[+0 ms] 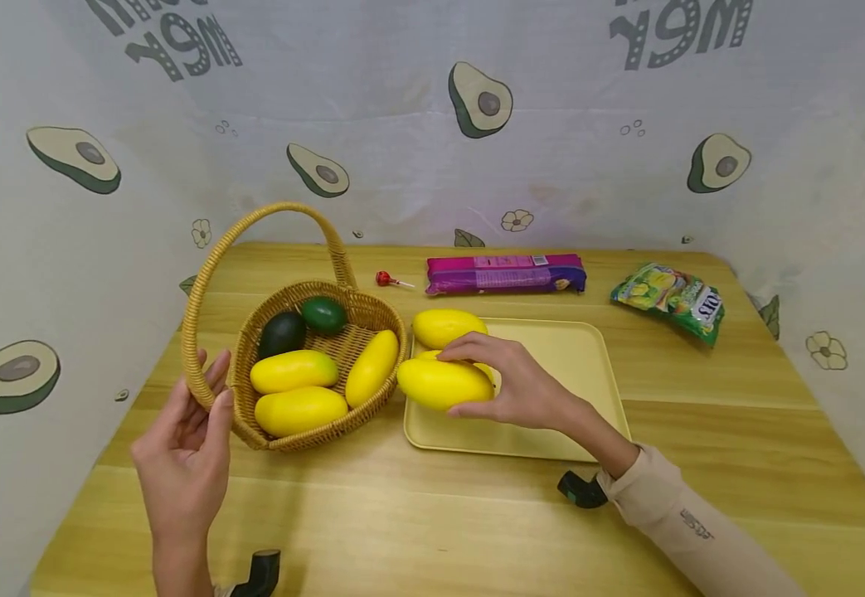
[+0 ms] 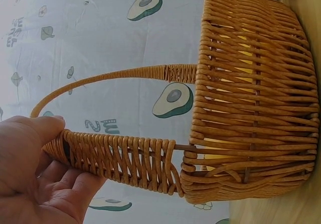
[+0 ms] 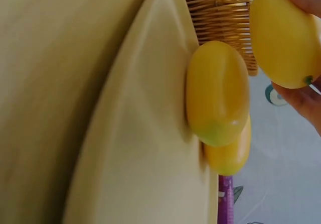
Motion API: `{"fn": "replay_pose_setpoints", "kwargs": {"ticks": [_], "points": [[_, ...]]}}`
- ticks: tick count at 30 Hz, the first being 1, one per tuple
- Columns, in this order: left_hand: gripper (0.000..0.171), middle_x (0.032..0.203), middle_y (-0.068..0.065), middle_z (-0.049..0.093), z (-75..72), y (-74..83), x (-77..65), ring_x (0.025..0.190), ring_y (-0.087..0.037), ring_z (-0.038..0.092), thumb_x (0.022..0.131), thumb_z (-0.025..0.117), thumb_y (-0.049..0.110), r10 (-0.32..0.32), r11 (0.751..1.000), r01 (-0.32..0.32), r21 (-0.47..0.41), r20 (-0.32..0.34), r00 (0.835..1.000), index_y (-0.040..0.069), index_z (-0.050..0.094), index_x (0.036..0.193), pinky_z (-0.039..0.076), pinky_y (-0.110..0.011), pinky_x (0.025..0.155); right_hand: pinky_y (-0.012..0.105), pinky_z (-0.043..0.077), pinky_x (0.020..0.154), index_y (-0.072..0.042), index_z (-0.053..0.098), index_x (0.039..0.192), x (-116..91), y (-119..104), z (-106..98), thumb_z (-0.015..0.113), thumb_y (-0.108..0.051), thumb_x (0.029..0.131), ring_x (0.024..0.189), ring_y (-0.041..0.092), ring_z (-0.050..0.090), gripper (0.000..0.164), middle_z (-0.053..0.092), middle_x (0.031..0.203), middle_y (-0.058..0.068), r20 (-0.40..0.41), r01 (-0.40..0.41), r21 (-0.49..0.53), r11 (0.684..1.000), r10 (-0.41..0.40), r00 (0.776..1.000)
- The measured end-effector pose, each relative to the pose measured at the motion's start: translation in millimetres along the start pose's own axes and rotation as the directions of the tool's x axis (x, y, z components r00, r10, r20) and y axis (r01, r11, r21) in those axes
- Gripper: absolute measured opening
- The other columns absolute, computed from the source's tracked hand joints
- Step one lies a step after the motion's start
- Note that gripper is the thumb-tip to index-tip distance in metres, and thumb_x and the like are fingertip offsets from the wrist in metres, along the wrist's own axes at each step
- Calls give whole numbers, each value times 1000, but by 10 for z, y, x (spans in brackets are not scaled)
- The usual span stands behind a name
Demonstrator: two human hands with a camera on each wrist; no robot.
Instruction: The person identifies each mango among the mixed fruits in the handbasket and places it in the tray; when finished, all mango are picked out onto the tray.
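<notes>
A: What is the background of this place?
B: A pale cloth with printed avocados hangs behind and beside a wooden table.
A: And where is the yellow fruit?
B: It is in the right hand, in the air over the left part of the tray. The thumb and fingers hold it from opposite sides, so the grip is as wide as the fruit.
A: What does the left hand do?
B: It grips the handle of the wicker basket, with the thumb on one side and the fingers curled on the other. The basket is just to the left of the tray.
A: What lies inside it?
B: Three yellow mangoes, and at the back a green fruit beside a very dark one.
A: Does the tray carry something?
B: Yes, two more mangoes. If they touch each other, I cannot tell.
A: And farther away?
B: Behind the tray lies a purple packet, with a red lollipop to its left. A green bag lies to its right.
</notes>
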State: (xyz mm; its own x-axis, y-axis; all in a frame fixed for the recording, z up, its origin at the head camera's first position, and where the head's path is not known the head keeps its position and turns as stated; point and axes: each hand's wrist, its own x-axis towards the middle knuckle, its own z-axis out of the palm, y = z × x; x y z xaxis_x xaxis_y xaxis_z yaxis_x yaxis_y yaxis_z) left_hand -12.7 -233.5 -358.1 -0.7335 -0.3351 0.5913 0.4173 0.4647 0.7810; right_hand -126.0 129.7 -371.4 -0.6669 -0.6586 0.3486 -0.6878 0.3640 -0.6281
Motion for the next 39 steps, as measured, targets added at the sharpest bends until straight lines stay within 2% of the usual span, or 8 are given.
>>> {"fn": "replay_pose_setpoints", "kwargs": {"ticks": [8,12,15,18,25,30,37,39], "points": [[55,137,-17,73,-9,19,-3,125,-14,72,100,66,-14,-30,1000,30,5,12,999,5,61,151,59,-21,97,50,58,110,-7,73,133,-190,7,89,99,-16,80,124,27,65,60,70,132,6,11,9,-29,1000,-8,1000],[53,136,-17,73,-7,6,-1,124,-14,72,101,65,-14,-20,1000,20,8,12,1000,3,61,151,59,-20,97,48,58,110,-5,72,135,-252,13,154,98,-13,81,125,27,65,60,69,133,6,14,29,-43,999,-28,1000],[52,135,-17,73,-9,-1,2,123,-12,72,101,65,-14,-12,1000,12,14,8,1000,2,62,150,59,-19,96,48,57,111,-4,72,136,-282,11,211,97,-11,81,126,27,63,61,68,134,6,4,36,-49,998,-36,999],[53,136,-16,73,-19,0,5,123,-9,72,101,65,-13,-22,1000,22,21,14,1000,5,61,151,59,-19,97,48,56,111,-3,71,137,-309,2,266,97,-11,82,128,27,60,61,66,136,7,-2,28,-64,998,-28,1000],[56,135,-22,72,-19,-16,16,123,-13,73,100,67,-13,-13,1000,13,16,14,1000,6,61,152,59,-20,96,47,57,111,-2,71,136,-356,-21,336,96,-12,83,128,26,57,60,64,136,9,-5,26,-125,992,-27,1000],[56,136,-21,72,-22,0,20,123,-11,72,100,67,-13,-32,999,32,8,22,999,7,60,152,59,-21,97,45,57,111,-1,71,136,-351,-16,350,97,-13,83,128,26,57,61,64,135,8,5,34,-159,987,-33,999],[54,132,-15,75,4,-63,19,120,-9,73,96,65,-22,27,997,-28,-74,-15,1000,-3,64,146,58,-18,96,42,57,110,-2,72,136,-337,-5,363,98,-15,82,126,24,56,61,65,134,6,27,39,-180,983,-35,999],[54,133,-14,75,-3,-50,16,121,-10,73,97,65,-20,21,998,-21,-64,-9,1000,-1,63,147,58,-19,96,42,57,110,-2,72,136,-337,-6,364,98,-15,82,126,24,56,61,65,134,6,33,34,-181,983,-29,999]]}}
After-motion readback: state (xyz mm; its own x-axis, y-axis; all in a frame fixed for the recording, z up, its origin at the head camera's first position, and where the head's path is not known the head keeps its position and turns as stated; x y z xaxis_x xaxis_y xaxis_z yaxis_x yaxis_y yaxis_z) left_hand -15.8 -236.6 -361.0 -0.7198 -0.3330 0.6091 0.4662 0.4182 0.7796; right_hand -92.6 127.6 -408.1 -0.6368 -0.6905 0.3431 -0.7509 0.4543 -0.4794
